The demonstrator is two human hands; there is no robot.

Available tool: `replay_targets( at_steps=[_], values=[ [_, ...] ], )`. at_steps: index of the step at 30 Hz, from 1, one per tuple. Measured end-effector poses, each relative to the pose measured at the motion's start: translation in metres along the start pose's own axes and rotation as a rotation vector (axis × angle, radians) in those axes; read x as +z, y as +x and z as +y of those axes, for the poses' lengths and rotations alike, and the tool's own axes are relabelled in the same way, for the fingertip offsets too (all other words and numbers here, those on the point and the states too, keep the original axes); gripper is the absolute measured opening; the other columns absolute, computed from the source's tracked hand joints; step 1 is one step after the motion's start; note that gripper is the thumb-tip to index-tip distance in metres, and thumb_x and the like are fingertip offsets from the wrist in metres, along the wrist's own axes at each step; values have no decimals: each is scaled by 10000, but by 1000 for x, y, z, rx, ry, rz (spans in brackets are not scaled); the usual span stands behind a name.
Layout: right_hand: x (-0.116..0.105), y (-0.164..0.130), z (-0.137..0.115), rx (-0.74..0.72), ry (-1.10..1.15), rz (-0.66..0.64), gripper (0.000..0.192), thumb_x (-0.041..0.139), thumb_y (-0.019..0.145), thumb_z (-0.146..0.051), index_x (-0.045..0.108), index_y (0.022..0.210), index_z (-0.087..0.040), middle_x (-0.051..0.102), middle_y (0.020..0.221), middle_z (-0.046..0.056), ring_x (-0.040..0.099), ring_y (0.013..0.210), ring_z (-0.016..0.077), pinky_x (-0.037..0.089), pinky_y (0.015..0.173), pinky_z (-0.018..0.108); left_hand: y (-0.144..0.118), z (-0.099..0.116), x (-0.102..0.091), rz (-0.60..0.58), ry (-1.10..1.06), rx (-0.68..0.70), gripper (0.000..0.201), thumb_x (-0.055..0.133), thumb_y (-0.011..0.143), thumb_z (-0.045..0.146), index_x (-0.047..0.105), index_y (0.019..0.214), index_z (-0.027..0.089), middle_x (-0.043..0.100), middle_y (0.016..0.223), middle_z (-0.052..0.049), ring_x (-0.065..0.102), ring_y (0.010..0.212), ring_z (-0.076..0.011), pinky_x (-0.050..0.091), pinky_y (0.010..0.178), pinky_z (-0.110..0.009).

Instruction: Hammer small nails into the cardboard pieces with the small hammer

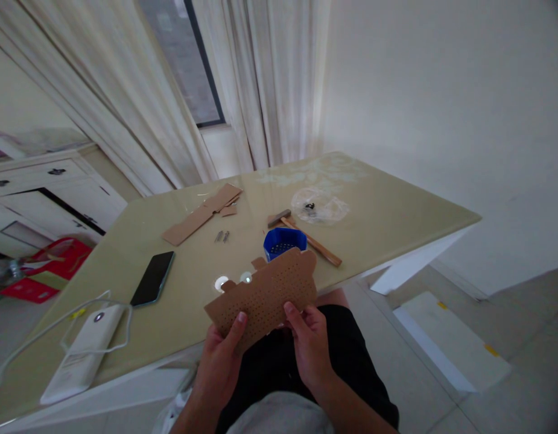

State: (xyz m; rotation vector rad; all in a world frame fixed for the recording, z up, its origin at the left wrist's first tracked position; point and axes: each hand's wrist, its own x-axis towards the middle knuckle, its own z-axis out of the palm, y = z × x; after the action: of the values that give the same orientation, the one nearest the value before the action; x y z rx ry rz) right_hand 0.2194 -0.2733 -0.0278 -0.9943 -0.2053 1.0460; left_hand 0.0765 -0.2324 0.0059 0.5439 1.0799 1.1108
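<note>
Your left hand and right hand pinch the perforated cardboard between them, its long axis slanting upward rightward.

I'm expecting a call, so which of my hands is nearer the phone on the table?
Left. Your left hand holds the cardboard to the right of the phone, closer to your body; your right hand, on the same piece, is farther right.

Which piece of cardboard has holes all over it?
The cardboard sheet held by the left hand and right hand: rows of small holes dot its face. The long cardboard strip lying farther back on the table shows none.
</note>
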Motion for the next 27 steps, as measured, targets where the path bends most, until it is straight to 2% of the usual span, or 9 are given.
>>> replay_targets(
  at_steps=[5, 8, 11, 19, 27],
  values=[
    [4, 1, -13, 62, 124, -134, 461, 1065, 674, -507, 799, 870, -186, 817, 849, 41, 750, 733, 207, 642, 714, 344, 3, 0, -7, 40, -20, -36, 626, 1017, 691, 356, 772, 1238, 177, 860, 1188, -132, 805, 1206, -375, 687, 1039, -450],
    [4, 2, -16, 78, 128, -164, 450, 1058, 689, -500, 806, 895, -190, 829, 875, 49, 771, 760, 223, 660, 714, 351, 4, 0, -12, 94, -36, -38, 569, 986, 730, 332, 775, 1238, 188, 860, 1189, -122, 803, 1216, -364, 685, 1043, -441],
    [1, 5, -16, 98, 95, -186, 450, 1057, 692, -488, 819, 928, -187, 838, 897, 58, 789, 793, 243, 673, 721, 366, 6, 0, -16, 73, -50, -25, 570, 975, 750, 346, 775, 1261, 192, 856, 1212, -124, 786, 1251, -368, 675, 1065, -452],
    [2, 8, -20, 98, 85, -208, 434, 1049, 696, -508, 816, 883, -194, 831, 841, 46, 797, 781, 251, 675, 724, 371, 5, -5, -16, 39, -75, -38, 610, 977, 766, 359, 771, 1320, 206, 844, 1267, -134, 784, 1255, -366, 658, 1095, -455],
    [1, 8, -21, 115, 90, -182, 453, 1053, 685, -534, 836, 866, -181, 837, 866, 64, 796, 802, 250, 679, 771, 384, -4, -11, -11, 104, -87, -92, 590, 911, 820, 276, 724, 1376, 218, 837, 1288, -131, 819, 1177, -341, 688, 1035, -437]
  ],
)
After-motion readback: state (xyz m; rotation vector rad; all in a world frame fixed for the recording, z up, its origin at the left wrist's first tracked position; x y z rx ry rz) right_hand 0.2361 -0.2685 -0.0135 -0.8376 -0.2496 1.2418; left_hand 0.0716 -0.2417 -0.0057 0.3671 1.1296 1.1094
